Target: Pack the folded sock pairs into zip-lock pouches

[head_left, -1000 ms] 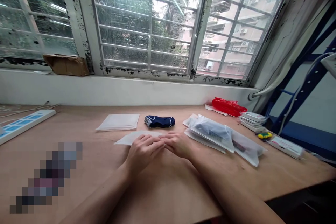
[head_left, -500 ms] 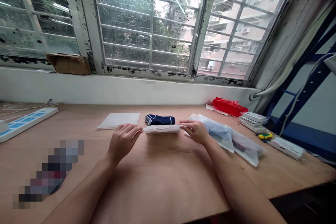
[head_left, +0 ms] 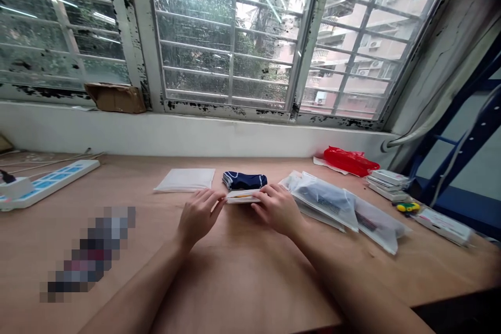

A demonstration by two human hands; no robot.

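Note:
A white frosted plastic bag (head_left: pixel 240 199) is held edge-on just above the table, with a thin orange-yellow strip showing along its top. My left hand (head_left: pixel 199 216) pinches its left end between thumb and fingers. At the other end, my right hand (head_left: pixel 279 209) is closed on the bag's edge, fingers bent over the top. Directly behind the bag lies a folded dark blue garment (head_left: pixel 246 181) with white trim. Flat white bags (head_left: pixel 186 180) rest beyond my left hand. Right of my right hand, frosted bags with dark contents (head_left: pixel 326 198) overlap one another.
A white power strip (head_left: pixel 58 180) lies at the left, with a pixelated patch (head_left: pixel 90 255) nearer me. Toward the back right are a red plastic bag (head_left: pixel 350 160), stacked white boxes (head_left: pixel 387 182) and a yellow-green object (head_left: pixel 407 207). A blue metal frame (head_left: pixel 465 146) stands beyond the table's right edge.
My right hand has moved inward along the bag's edge, closer to my left hand, and its fingers have curled over. The orange-yellow strip now shows. The whole view has shifted slightly.

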